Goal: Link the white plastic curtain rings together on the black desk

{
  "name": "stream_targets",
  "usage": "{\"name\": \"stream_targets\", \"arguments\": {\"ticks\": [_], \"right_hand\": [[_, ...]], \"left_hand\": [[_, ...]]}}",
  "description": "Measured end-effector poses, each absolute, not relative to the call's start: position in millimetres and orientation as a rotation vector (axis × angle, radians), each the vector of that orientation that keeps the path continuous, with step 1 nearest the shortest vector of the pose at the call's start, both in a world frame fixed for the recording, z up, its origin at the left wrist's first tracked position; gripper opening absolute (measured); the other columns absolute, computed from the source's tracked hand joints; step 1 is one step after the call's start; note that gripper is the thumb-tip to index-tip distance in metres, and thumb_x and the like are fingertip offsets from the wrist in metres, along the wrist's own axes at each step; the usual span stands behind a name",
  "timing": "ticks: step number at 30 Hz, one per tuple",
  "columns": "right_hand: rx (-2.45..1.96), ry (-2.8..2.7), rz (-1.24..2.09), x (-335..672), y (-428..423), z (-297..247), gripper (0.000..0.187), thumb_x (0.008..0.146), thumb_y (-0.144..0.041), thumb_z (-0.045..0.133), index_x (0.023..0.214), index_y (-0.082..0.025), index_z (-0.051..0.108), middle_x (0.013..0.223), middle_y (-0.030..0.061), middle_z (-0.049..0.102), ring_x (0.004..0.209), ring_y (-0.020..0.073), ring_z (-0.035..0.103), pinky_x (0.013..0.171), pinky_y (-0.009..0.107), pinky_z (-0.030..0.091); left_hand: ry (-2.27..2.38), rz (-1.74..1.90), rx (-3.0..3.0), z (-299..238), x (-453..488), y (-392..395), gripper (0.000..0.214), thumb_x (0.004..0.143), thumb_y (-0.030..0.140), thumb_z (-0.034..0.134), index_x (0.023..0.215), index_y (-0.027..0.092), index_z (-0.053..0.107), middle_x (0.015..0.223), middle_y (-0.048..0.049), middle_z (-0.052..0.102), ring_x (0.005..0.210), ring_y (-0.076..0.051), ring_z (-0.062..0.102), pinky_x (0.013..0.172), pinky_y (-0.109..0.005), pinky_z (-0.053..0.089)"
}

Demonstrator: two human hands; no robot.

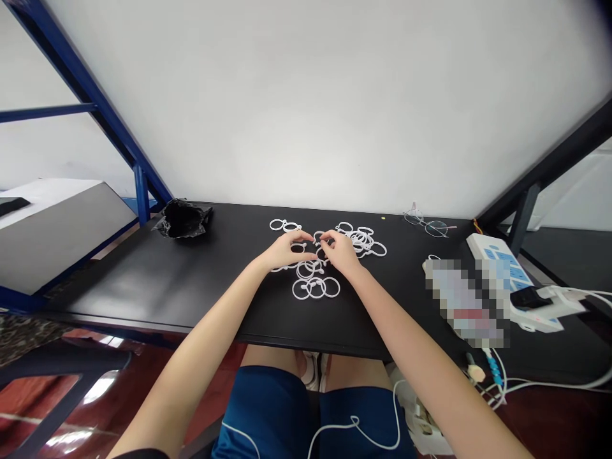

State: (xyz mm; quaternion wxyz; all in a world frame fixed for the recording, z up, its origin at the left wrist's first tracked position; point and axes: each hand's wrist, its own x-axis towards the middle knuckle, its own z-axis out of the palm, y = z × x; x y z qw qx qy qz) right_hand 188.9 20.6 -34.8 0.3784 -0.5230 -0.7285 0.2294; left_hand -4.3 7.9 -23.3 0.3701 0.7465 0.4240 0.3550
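Several white plastic rings, each with a small knob, lie on the black table in front of me. My left hand (pixel 288 250) is over the middle of them, thumb and forefinger apart in a C shape, with a ring (pixel 298 247) showing between them. Close beside it, my right hand (pixel 337 250) has its fingertips pinched on a white ring (pixel 319 237). A heap of rings (pixel 362 240) lies just right of that hand. Nearer to me is a row of linked rings (pixel 316 289), and behind my left hand lie two more rings (pixel 285 225).
A crumpled black plastic bag (pixel 184 220) stands at the back left. Eyeglasses (pixel 425 222) lie at the back right. A blurred-out phone-like object (pixel 463 303), a white power strip (pixel 497 255) and white cables (pixel 549 384) occupy the right side. A wall rises behind the table.
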Motion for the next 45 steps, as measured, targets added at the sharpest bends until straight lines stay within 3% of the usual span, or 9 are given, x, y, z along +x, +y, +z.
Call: {"name": "stream_targets", "arguments": {"ticks": [6,12,16,18,30,37,45], "right_hand": [[-1.404,-1.877,0.586,187.2,18.3,-32.4,0.013,0.075,-0.019,0.066,0.088,-0.018,0.066,0.081,0.0032,0.069,0.067,0.0158,0.062,0.067,0.029,0.048],[-1.457,-1.967,0.536,185.1,16.3,-31.3,0.012,0.075,-0.02,0.068,0.087,-0.019,0.068,0.074,0.0006,0.067,0.068,0.015,0.06,0.065,0.027,0.045],[-1.486,-2.029,0.435,184.6,13.7,-27.5,0.002,0.075,-0.02,0.066,0.075,-0.019,0.068,0.076,0.0021,0.066,0.071,0.0161,0.059,0.064,0.027,0.043],[-1.495,-2.04,0.419,184.3,12.5,-26.0,0.006,0.076,-0.02,0.065,0.07,-0.019,0.067,0.077,0.0025,0.066,0.071,0.0163,0.058,0.063,0.027,0.042],[-1.453,-1.987,0.402,185.2,16.0,-30.7,0.013,0.083,-0.022,0.061,0.07,-0.019,0.059,0.079,0.0045,0.065,0.075,0.0183,0.058,0.068,0.03,0.043],[-1.283,-1.781,0.373,183.5,15.1,-25.5,0.016,0.087,-0.028,0.057,0.072,-0.021,0.055,0.077,0.0045,0.067,0.078,0.0208,0.061,0.075,0.035,0.046],[-0.912,-1.588,0.941,169.3,7.1,-21.4,0.027,0.083,-0.046,0.062,0.077,-0.019,0.061,0.072,0.0033,0.066,0.072,0.0175,0.064,0.062,0.028,0.05]], "left_hand": [[1.08,0.773,1.971,-22.3,-6.1,4.1,0.057,0.061,0.042,0.081,0.113,0.024,0.064,0.118,-0.0064,0.063,0.116,-0.027,0.054,0.101,-0.042,0.042],[1.133,0.863,1.973,-29.7,-4.2,8.3,0.043,0.067,0.037,0.076,0.104,0.02,0.066,0.108,-0.0061,0.066,0.106,-0.023,0.06,0.098,-0.039,0.045],[1.205,0.896,1.996,-33.4,-4.9,11.8,0.021,0.073,0.034,0.069,0.089,0.02,0.07,0.103,-0.0055,0.068,0.102,-0.022,0.062,0.098,-0.037,0.046],[1.235,0.89,2.023,-34.1,-5.3,12.6,0.016,0.074,0.033,0.066,0.084,0.021,0.071,0.103,-0.0053,0.069,0.102,-0.022,0.062,0.098,-0.036,0.046],[1.321,0.877,2.11,-34.3,-5.8,12.8,0.015,0.077,0.03,0.062,0.079,0.021,0.074,0.108,-0.0066,0.068,0.099,-0.023,0.064,0.095,-0.036,0.048],[1.314,1.021,2.047,-33.5,-2.4,12.8,0.019,0.084,0.034,0.058,0.09,0.021,0.07,0.099,-0.0053,0.071,0.096,-0.022,0.065,0.091,-0.036,0.05],[1.202,1.29,1.856,-23.7,8.7,3.7,0.038,0.091,0.043,0.052,0.119,0.018,0.06,0.114,-0.0102,0.067,0.106,-0.022,0.063,0.089,-0.033,0.051]]}}
